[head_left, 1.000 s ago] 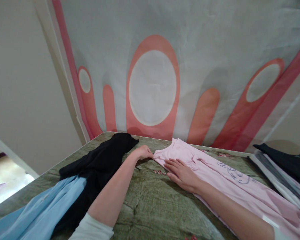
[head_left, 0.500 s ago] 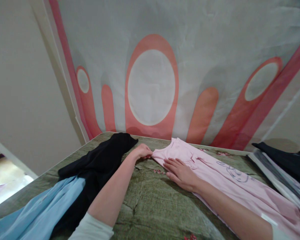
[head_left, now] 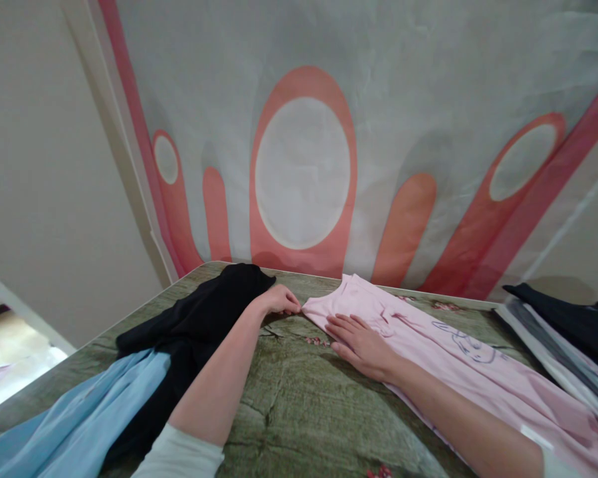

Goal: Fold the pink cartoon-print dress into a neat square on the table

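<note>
Far to the left of the left grip, a pale blue garment (head_left: pixel 70 418) trails off the near edge of the surface (head_left: pixel 299 411), with a black garment (head_left: pixel 204 312) heaped over it and ending just behind that grip's wrist. The left hand (head_left: pixel 279 302) has its fingers drawn together on the far-left corner of the pink shirt (head_left: pixel 443 358), and appears to have it pinched. The shirt looks light, thin and limp. It would likely sag and crease wherever it is unsupported, and slide easily over the green patterned cover, so corners, hems and shoulder seams seem the soundest places to hold it, with a flat palm to pin the rest. A little to the right of that pinch and nearer the person, the right hand (head_left: pixel 361 342) does just this: released, fingers spread, lying flat on the cloth along its near edge. From under this grip the shirt runs away to the right and towards the person, spread fairly smooth. It is pale pink, with soft ridges near the neckline and a thin dark line drawing on its front. Well to the right of both grips is a stack of folded clothes (head_left: pixel 568 332) in black, grey and white.
</note>
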### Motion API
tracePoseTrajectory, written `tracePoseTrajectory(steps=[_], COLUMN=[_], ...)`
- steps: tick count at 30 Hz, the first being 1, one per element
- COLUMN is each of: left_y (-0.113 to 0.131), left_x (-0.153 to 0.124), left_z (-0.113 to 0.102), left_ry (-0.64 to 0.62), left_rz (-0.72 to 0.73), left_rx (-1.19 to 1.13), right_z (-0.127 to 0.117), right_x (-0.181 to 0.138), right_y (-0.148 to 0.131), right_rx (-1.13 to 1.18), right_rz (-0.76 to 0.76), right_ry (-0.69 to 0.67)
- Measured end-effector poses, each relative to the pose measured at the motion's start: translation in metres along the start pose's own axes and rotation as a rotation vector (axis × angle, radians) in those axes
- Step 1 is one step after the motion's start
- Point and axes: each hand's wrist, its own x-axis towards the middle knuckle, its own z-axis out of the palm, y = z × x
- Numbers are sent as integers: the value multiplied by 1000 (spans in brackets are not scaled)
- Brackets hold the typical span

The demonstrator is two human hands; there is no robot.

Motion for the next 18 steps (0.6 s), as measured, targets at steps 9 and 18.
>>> tracePoseTrajectory(steps=[9,18], left_y=[8,19], left_x=[2,0], left_z=[10,19], left_ry=[4,-65], left_rz=[67,326], left_rx=[-4,-40], right_z=[-1,0], right_x=[-1,0], right_y=[0,0], right_rx=[10,-1], right_rz=[-1,2], right_ry=[1,-9])
